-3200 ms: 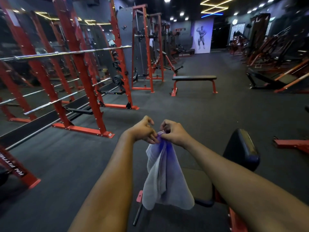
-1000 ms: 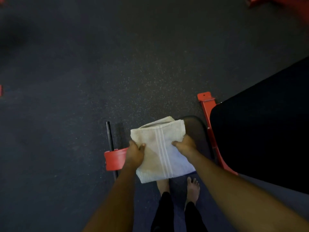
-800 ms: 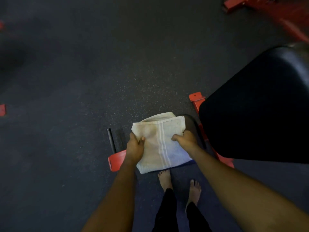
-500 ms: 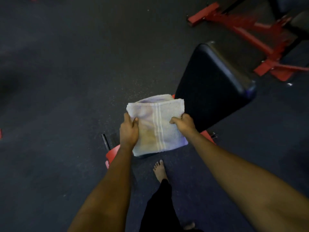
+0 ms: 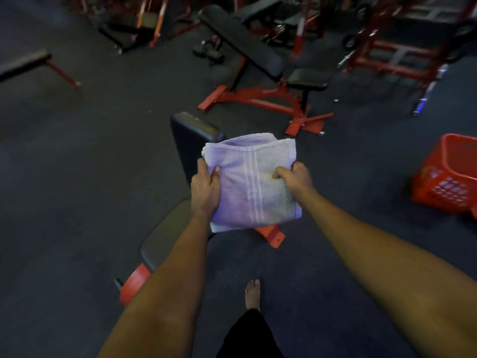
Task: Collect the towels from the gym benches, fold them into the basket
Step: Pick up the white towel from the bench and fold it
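- Dark speckled rubber flooring (image 5: 77, 177) runs through a dim gym, with red-framed equipment standing along the far side.
- A folded towel (image 5: 251, 182), pale lavender with three white stripes down its middle, is held up in the air in front of the person. It is a rough square of several layers, and the open edges show along its far side.
- The left hand (image 5: 206, 188) grips the towel's left edge, thumb on top and fingers curled underneath.
- The right hand (image 5: 295, 180) clamps the right edge the same way, thumb pressed onto the top layer.
- Directly below the towel stands an adjustable bench, its black backrest (image 5: 192, 135) tilted up and its seat pad (image 5: 165, 236) nearer the person, both on a red frame.
- An orange-red plastic basket (image 5: 444, 187) with latticed walls sits on the floor at the right edge of the view, well apart from the towel. Only part of its inside shows, and I cannot tell whether anything lies in it.
- Farther off stands an incline bench (image 5: 245, 42) on a red base, with dumbbells (image 5: 209, 51) on the floor just to its left.
- A flat bench (image 5: 23, 63) juts in from the left edge.
- A red rack (image 5: 400, 47) fills the upper right corner.
- One bare foot (image 5: 252, 293) and a black trouser leg (image 5: 247, 334) show at the bottom, between the forearms.
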